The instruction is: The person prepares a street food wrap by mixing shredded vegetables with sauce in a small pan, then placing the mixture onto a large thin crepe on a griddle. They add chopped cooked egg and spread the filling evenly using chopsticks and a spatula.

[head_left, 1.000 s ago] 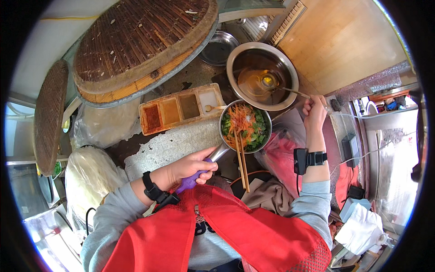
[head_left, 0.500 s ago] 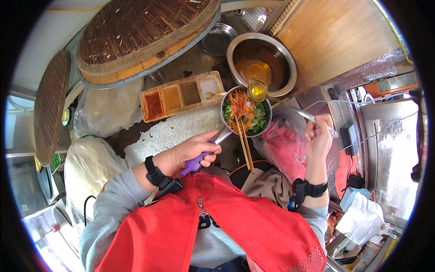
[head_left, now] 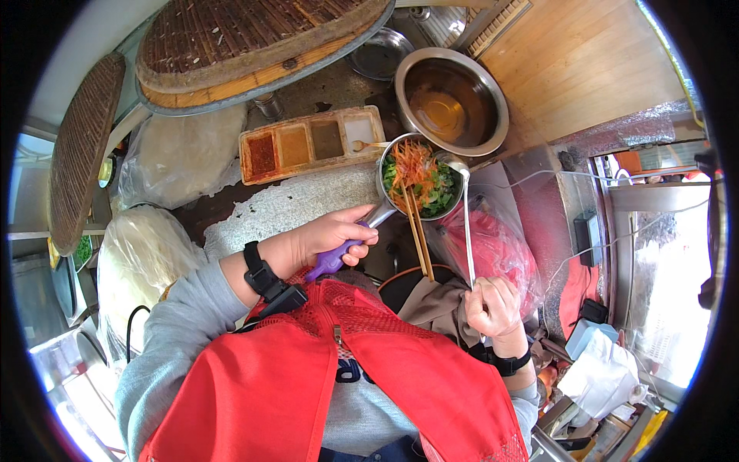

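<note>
Fingers of left hand (head_left: 339,235) wrapped tight round the purple handle (head_left: 331,260) of the saucepan (head_left: 380,213), mid-scene; right hand (head_left: 494,304) clenched on the ladle (head_left: 469,223), its bowl (head_left: 454,162) tilted at the pan's right rim. Looks like ladling onto shredded carrot (head_left: 413,164) and greens (head_left: 440,196); next move calls for a level pan, ladle clear of chopsticks (head_left: 420,242). Count: one saucepan, one ladle, two chopsticks, one four-compartment tray (head_left: 312,163) far left, one basin (head_left: 401,98) far right.

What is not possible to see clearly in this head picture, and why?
Head view, all four:
- Smooth purple handle: partly covered by the left hand.
- Long silver metal ladle: bowl's inside hidden by its tilt.
- Two slim wooden chopsticks: far tips buried among shredded orange vegetables.
- Large brown ridged disc: cut off by upper edge.
</note>
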Demonstrator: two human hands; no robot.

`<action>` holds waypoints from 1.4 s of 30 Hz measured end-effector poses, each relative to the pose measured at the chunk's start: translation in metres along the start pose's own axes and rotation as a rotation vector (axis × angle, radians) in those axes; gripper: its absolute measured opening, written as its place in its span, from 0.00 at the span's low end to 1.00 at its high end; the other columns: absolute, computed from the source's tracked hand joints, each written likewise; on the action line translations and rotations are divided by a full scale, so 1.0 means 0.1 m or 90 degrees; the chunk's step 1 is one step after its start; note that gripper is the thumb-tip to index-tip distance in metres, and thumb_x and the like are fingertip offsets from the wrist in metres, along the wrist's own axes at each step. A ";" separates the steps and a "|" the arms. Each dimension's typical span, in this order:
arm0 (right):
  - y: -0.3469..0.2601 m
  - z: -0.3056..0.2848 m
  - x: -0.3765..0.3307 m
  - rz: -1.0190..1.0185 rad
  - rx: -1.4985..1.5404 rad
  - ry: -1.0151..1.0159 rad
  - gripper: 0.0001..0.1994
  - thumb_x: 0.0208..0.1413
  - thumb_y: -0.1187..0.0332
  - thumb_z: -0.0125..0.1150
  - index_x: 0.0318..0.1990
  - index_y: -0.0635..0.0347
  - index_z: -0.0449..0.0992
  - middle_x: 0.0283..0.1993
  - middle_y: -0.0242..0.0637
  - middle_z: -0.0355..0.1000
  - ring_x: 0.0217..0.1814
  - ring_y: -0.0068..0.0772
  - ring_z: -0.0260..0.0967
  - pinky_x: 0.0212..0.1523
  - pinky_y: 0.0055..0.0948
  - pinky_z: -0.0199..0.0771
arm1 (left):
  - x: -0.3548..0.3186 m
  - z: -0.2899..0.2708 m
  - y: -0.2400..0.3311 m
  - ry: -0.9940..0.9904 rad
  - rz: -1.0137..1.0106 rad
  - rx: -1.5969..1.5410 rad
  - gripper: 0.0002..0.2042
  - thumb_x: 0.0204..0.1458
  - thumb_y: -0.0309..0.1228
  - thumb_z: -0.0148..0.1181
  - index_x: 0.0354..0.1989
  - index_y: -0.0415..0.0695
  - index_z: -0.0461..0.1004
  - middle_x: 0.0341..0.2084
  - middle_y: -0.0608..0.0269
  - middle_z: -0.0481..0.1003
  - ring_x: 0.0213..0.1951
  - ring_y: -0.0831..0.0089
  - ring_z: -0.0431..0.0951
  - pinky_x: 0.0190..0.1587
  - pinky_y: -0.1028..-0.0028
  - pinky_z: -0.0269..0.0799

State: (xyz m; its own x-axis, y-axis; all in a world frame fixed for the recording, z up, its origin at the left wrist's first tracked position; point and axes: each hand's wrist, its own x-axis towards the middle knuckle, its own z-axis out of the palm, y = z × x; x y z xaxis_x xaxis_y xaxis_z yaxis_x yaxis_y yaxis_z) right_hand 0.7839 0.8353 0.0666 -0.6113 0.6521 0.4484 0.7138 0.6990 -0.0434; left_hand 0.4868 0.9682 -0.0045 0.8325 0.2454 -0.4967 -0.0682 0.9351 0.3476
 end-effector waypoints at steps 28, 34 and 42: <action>0.03 0.07 0.12 0.019 -0.008 -0.024 0.11 0.43 0.81 0.63 0.31 0.62 0.66 0.30 0.40 0.69 0.25 0.33 0.67 0.21 0.28 0.67 | 0.00 -0.07 -0.05 -0.021 -0.010 -0.026 0.23 0.61 0.25 0.50 0.64 0.49 0.55 0.30 0.69 0.63 0.23 0.86 0.61 0.22 0.85 0.59; 0.04 0.08 0.13 0.021 -0.003 -0.021 0.11 0.44 0.81 0.63 0.31 0.62 0.67 0.30 0.40 0.69 0.25 0.33 0.67 0.20 0.28 0.67 | -0.01 -0.08 -0.05 -0.027 -0.016 -0.030 0.24 0.61 0.25 0.50 0.65 0.50 0.54 0.30 0.69 0.63 0.23 0.86 0.61 0.22 0.85 0.58; 0.02 0.19 0.11 0.161 0.110 0.148 0.08 0.51 0.80 0.60 0.30 0.60 0.65 0.30 0.42 0.70 0.22 0.33 0.65 0.19 0.26 0.65 | -0.02 -0.10 -0.09 -0.023 -0.017 -0.040 0.25 0.61 0.25 0.51 0.66 0.51 0.53 0.30 0.69 0.63 0.23 0.86 0.61 0.21 0.85 0.57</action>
State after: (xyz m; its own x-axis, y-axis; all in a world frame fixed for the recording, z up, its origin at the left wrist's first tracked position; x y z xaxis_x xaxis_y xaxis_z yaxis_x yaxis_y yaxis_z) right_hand 0.7720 0.8502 0.0544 -0.3154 0.7404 0.5936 0.7519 0.5766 -0.3197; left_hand 0.4806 0.9621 -0.0147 0.8540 0.2117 -0.4752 -0.0789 0.9556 0.2839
